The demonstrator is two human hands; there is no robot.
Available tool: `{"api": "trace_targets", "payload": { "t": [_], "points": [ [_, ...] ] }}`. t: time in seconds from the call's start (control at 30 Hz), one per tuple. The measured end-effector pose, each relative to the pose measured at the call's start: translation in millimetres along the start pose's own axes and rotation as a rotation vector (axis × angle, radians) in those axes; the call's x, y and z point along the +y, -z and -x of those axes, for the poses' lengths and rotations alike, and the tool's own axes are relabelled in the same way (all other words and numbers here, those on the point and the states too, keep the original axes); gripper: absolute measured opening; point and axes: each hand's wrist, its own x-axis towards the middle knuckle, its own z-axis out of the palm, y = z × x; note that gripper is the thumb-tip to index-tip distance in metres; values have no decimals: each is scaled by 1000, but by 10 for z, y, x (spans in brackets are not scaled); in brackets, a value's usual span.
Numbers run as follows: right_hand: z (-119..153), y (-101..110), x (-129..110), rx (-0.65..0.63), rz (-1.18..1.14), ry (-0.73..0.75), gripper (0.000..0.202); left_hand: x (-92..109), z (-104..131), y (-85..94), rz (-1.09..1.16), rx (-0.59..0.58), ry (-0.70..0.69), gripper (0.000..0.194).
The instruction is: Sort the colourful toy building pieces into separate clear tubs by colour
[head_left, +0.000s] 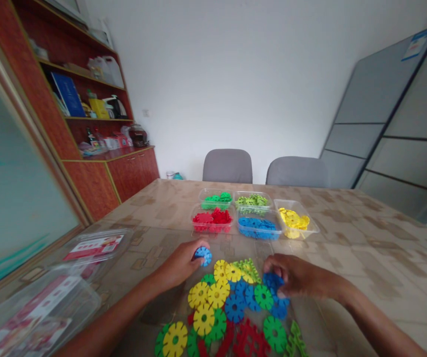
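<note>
Pinched in my left hand (183, 260) is a light blue notched disc (204, 256), held just above the table at the far left of a loose pile. At the pile's right edge my right hand (297, 275) closes its fingers on a dark blue notched disc (273, 281); other blue discs lie right under it. The pile mixes yellow discs (204, 319), blue discs (234, 307), green discs (274, 333) and red pieces (251, 341). Light green lattice pieces (248, 268) lie at its far side.
Beyond the pile stand clear tubs of sorted pieces: green (216, 199), light green (253, 201), red (212, 219), blue (259, 228) and yellow (294, 219). Clear plastic lids (90, 292) lie at the left. Two grey chairs (227, 166) stand behind the table.
</note>
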Motion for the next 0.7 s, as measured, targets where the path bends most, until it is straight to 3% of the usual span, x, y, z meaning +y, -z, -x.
{"api": "trace_targets", "payload": {
  "t": [0.23,0.33,0.5,0.7],
  "points": [
    [17,11,-85,12,-17,-43,34,-17,-11,-2,5,-5,7,35],
    [29,6,-77,25,26,-71,42,5,-6,4,11,-15,5,33],
    [45,28,-74,36,134,-146,34,18,1,6,24,-28,-3,33],
    [123,151,-145,-21,-6,-84,26,-3,1,13,32,-28,-9,31]
  ]
}}
